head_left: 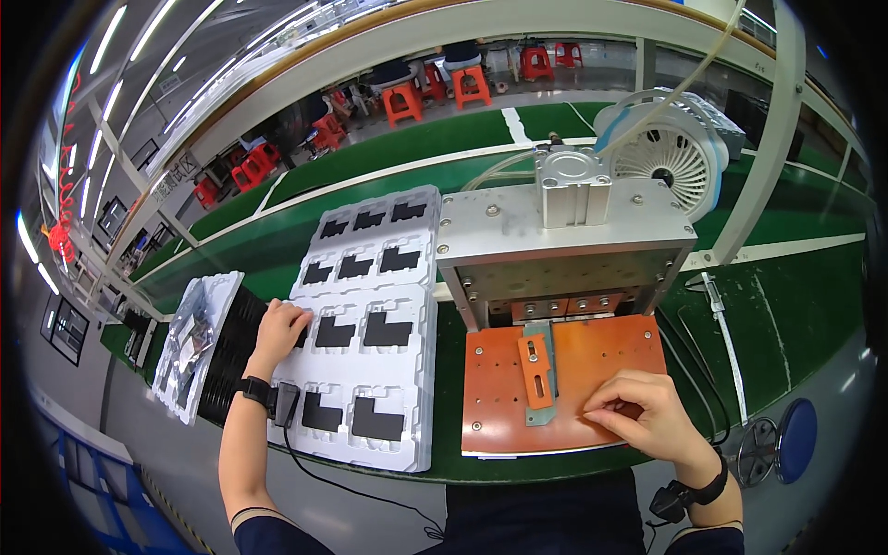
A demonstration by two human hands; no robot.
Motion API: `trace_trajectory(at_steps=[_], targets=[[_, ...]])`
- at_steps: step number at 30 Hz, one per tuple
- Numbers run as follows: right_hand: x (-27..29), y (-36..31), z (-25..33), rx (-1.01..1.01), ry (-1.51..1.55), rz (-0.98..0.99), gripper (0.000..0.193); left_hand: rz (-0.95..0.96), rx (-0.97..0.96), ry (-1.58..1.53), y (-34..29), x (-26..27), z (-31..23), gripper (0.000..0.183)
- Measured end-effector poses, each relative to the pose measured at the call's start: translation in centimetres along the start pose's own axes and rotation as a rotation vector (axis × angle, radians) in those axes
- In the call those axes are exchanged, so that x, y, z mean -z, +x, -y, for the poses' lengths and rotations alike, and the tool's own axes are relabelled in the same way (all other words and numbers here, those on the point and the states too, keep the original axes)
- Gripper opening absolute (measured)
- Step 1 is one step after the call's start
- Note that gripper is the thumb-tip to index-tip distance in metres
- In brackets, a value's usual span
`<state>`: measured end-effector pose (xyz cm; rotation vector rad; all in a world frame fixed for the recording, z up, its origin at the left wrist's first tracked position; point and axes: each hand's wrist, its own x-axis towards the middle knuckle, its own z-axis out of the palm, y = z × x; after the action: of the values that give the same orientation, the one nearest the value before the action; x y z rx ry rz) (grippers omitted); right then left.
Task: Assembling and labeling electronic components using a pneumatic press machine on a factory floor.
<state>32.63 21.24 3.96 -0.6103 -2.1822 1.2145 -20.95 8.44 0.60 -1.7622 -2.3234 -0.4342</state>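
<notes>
My left hand (281, 330) is over the left edge of a white moulded plastic tray (365, 294), its fingers curled down. Part of a black flat piece shows beside its fingertips; whether they grip it is hidden. Other black L-shaped pieces (388, 329) lie in the tray's pockets. My right hand (638, 407) hovers at an orange base plate (495, 430), thumb and forefinger brought together. Anything between them is too small to make out. Left of it, an orange slotted bar (535, 372) is fixed over a grey-green strip (541, 415) on the plate.
A metal press (564, 242) with an air cylinder stands behind the plate. To its right are a white fan (661, 166) and a caliper (725, 338). Stacked trays (211, 305), the top one holding a clear bag (191, 335), stand at left. A cable (319, 472) trails from my left wrist.
</notes>
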Motion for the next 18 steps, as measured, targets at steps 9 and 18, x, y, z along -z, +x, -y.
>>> trace_trajectory(at_steps=[9, 18], targets=[[0.5, 0.1, 0.4, -0.035, 0.058, 0.001, 0.005, -0.151, -0.199, 0.284, 0.4, -0.1, 0.6, 0.039], [0.6, 0.9, -0.4, -0.221, 0.602, -0.027, 0.039, -0.349, -0.484, 0.054, 2.0, 5.6, -14.2, 0.036]])
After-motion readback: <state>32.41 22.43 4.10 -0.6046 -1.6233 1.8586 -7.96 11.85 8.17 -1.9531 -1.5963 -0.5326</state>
